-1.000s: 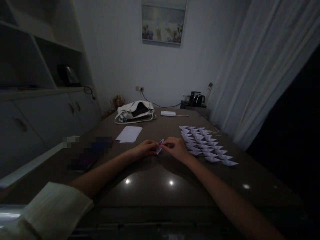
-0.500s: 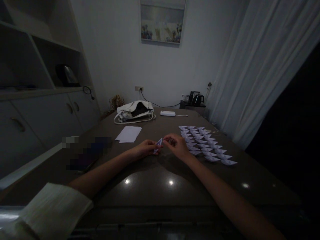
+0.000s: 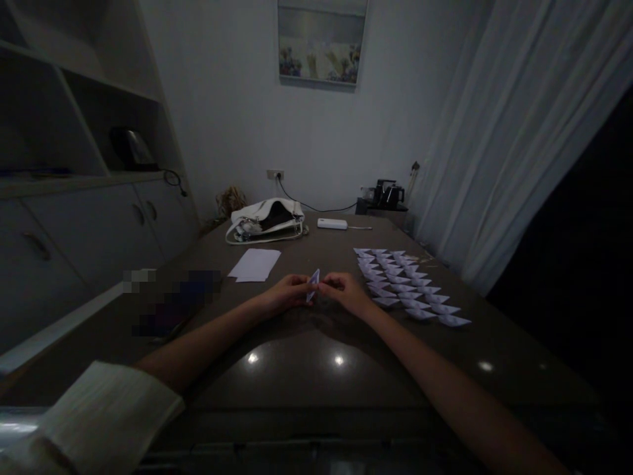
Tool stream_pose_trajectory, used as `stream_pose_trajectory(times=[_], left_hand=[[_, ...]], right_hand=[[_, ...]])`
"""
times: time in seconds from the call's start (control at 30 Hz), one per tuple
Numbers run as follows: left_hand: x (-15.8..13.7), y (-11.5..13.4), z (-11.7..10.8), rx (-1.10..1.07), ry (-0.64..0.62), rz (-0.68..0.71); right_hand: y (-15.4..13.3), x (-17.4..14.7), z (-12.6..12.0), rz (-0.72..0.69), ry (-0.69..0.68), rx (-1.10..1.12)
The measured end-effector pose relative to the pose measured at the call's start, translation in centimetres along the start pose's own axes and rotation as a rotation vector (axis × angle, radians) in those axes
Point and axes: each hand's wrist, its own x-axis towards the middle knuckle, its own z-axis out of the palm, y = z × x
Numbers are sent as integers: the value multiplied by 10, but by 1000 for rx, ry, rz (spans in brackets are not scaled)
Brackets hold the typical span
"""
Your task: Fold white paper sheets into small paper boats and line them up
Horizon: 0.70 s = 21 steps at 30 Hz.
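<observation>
A small piece of folded white paper (image 3: 313, 285) is held upright above the middle of the table. My left hand (image 3: 289, 295) is closed on its left side, thumb in front and fingers behind. From the right, my right hand (image 3: 343, 288) pinches the paper's near right edge; its fingertips partly hide that edge. Just right of that hand stand several folded paper boats (image 3: 403, 287) in slanting rows. Beyond my left hand lies a stack of white paper sheets (image 3: 256, 265).
A white handbag (image 3: 270, 221) sits open at the table's far side. Right of it lies a white power bank (image 3: 332, 224) with a short cable. A blurred-out dark object (image 3: 178, 303) lies on the left. The dark table (image 3: 297, 382) reflects lamps near its front edge.
My right hand has moved slightly down and left, and its fingertips now press against the folded paper. The paper has turned more upright in my left hand.
</observation>
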Motion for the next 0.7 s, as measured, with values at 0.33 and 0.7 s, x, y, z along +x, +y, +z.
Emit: stream_pose_trajectory(times=[0.33,0.7], left_hand=[[2,-3,-2,-9,-28,26],[1,0,2,51,-19,22]], right_hand=[[0,0,-1,-28,0,-4],[5,-1,6,69,70,2]])
